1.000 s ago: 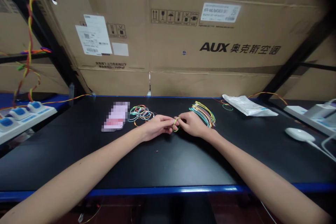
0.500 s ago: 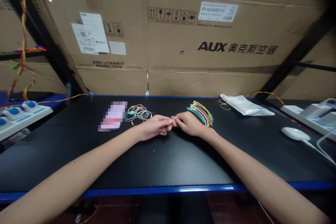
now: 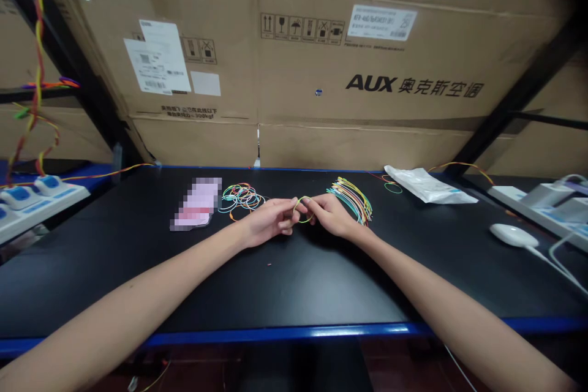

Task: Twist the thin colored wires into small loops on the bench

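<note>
Between my two hands a thin yellow-green wire (image 3: 304, 222) is bent into a small loop above the black table. My left hand (image 3: 275, 219) pinches one side of it with thumb and fingers. My right hand (image 3: 331, 213) grips the other side, its fingertips partly hidden. Just behind my right hand lies a fanned bundle of cut wires (image 3: 353, 193) in yellow, white, teal and red. A tangle of coiled coloured wires (image 3: 241, 197) rests behind my left hand.
A pixelated pink, phone-like object (image 3: 198, 202) lies left on the black table (image 3: 294, 294). On the right are a white plastic packet (image 3: 425, 185), a white mouse-shaped device (image 3: 513, 234) with a cable, and a power strip (image 3: 519, 202). Another power strip (image 3: 41, 202) stands left. Cardboard (image 3: 294, 104) backs the table.
The wire between my fingers has opened into a visible round loop. My fingertips are slightly further apart; both arms stay almost where they were.
</note>
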A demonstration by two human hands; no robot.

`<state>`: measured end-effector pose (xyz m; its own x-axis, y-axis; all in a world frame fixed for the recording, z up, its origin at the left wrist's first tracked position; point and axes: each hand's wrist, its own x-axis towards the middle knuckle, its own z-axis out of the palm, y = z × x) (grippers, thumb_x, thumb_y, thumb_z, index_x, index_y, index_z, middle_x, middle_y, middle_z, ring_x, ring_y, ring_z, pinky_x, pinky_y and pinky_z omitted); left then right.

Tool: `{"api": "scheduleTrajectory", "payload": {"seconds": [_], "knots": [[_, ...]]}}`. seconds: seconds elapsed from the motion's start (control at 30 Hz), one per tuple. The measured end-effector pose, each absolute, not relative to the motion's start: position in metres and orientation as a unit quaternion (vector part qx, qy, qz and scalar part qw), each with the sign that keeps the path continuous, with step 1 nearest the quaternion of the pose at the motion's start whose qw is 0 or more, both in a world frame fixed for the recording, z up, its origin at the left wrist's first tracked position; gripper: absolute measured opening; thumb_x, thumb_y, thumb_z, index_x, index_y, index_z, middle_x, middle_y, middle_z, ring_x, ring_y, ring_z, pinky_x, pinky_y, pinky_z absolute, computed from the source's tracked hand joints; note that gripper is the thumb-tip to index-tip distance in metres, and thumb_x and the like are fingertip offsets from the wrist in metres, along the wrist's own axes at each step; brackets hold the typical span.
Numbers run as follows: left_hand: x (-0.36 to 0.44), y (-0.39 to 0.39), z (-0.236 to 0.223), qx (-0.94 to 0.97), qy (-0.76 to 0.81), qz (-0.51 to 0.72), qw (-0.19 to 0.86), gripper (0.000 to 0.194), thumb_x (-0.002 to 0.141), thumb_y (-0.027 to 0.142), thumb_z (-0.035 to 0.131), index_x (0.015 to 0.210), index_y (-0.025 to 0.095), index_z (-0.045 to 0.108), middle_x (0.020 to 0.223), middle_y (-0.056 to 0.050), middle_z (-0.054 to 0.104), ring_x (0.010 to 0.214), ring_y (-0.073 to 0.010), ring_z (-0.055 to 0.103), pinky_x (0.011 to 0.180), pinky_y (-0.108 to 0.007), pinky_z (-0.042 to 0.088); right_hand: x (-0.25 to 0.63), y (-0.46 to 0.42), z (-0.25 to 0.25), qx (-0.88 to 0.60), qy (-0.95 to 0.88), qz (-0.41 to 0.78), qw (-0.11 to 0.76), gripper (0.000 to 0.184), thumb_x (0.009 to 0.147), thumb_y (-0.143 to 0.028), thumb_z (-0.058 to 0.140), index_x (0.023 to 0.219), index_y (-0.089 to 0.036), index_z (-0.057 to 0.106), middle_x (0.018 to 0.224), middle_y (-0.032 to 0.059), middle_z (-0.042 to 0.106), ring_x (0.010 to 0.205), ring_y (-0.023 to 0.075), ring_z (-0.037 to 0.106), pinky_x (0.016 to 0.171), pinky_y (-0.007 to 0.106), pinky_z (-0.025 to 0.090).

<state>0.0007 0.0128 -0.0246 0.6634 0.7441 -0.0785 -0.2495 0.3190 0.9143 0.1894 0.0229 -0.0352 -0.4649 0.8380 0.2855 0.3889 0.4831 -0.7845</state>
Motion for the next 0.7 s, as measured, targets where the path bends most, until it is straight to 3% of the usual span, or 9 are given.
{"api": "scheduleTrajectory", "payload": {"seconds": [0.13, 0.33, 0.43, 0.7], "knots": [[0.002, 0.010, -0.026, 0.496, 0.240, 0.310, 0.775, 0.021, 0.083, 0.034, 0.063, 0.080, 0.013, 0.064, 0.055, 0.006, 0.047, 0.042, -0.0019, 0.028, 0.057, -0.024, 0.035, 0.189, 0.025, -0.036, -0.378, -0.799, 0.330, 0.333, 0.051, 0.094, -0.047, 0.037, 0.060, -0.015, 0.057, 0.050, -0.0002, 0.053, 0.047, 0.0102, 0.046, 0.052, 0.022, 0.036], [0.006, 0.011, -0.031, 0.547, 0.314, 0.360, 0.687, 0.028, 0.076, 0.039, 0.068, 0.079, 0.011, 0.065, 0.064, -0.002, 0.063, 0.042, -0.0021, 0.030, 0.054, -0.024, 0.034, 0.189, 0.023, -0.034, -0.401, -0.796, 0.300, 0.338, 0.052, 0.092, -0.048, 0.039, 0.059, -0.014, 0.058, 0.048, -0.0007, 0.052, 0.045, 0.0091, 0.043, 0.047, 0.022, 0.032], [0.007, 0.014, -0.034, 0.548, 0.356, 0.399, 0.644, 0.029, 0.076, 0.039, 0.068, 0.081, 0.011, 0.066, 0.063, -0.002, 0.062, 0.041, -0.0023, 0.028, 0.052, -0.024, 0.033, 0.188, 0.015, -0.028, -0.391, -0.794, 0.292, 0.363, 0.052, 0.091, -0.048, 0.041, 0.053, -0.015, 0.055, 0.046, -0.0014, 0.050, 0.044, 0.0085, 0.041, 0.046, 0.022, 0.030], [0.005, 0.016, -0.035, 0.503, 0.341, 0.422, 0.673, 0.022, 0.080, 0.034, 0.065, 0.083, 0.012, 0.067, 0.070, -0.001, 0.062, 0.041, -0.0001, 0.027, 0.055, -0.023, 0.036, 0.189, 0.018, -0.026, -0.426, -0.782, 0.258, 0.375, 0.054, 0.092, -0.049, 0.039, 0.052, -0.016, 0.054, 0.046, 0.0009, 0.053, 0.044, 0.0101, 0.044, 0.049, 0.023, 0.034]]}}
